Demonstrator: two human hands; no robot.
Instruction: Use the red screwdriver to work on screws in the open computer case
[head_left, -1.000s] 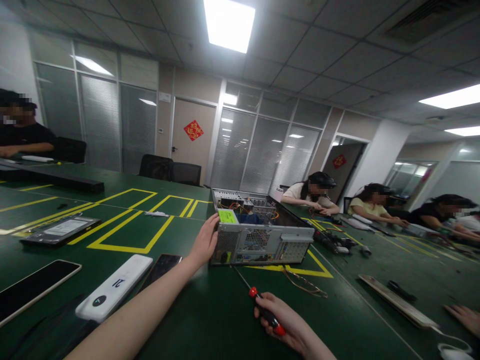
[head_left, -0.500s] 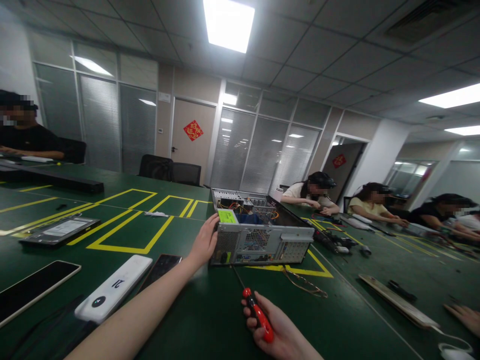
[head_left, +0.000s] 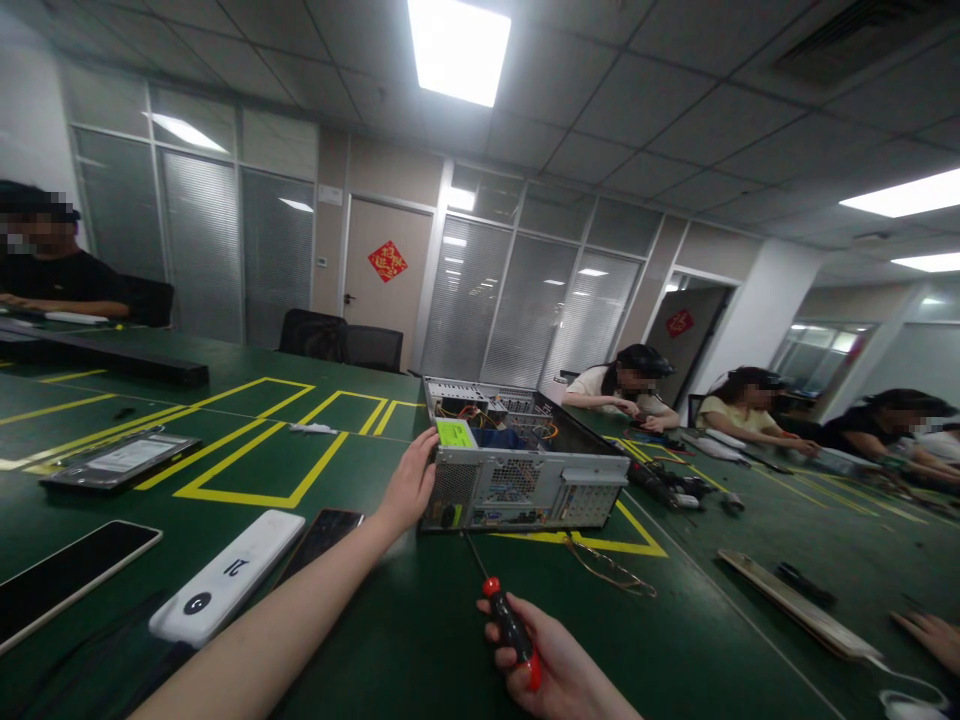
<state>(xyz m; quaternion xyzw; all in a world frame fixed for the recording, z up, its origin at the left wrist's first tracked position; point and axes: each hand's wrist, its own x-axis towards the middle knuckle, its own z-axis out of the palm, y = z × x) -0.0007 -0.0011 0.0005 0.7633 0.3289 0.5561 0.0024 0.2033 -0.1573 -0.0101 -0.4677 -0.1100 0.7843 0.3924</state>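
An opened computer case [head_left: 532, 480] lies on the green table, its metal panel with vents and ports turned towards me. Its top is uncovered, showing wires and a power supply with a yellow-green label [head_left: 455, 433]. My left hand [head_left: 411, 482] grips the case's near left corner, fingers over the upper edge by the label. In my right hand [head_left: 551, 650], fingers are wrapped round a red and black screwdriver [head_left: 511, 625]. Its shaft points up and left, the tip at the panel's bottom edge. Whether the tip sits in a screw is too small to tell.
On the left lie a hard drive [head_left: 124, 458], a phone [head_left: 75, 580], a white device marked 21 [head_left: 229, 575] and a dark phone [head_left: 322, 540]. Glasses [head_left: 611, 565] rest right of the screwdriver. Further right is a long pale device [head_left: 799, 605]. Several people sit around the table.
The screwdriver has turned in my right hand: its handle now shows mostly black where red showed before. My left hand and the case stay put.
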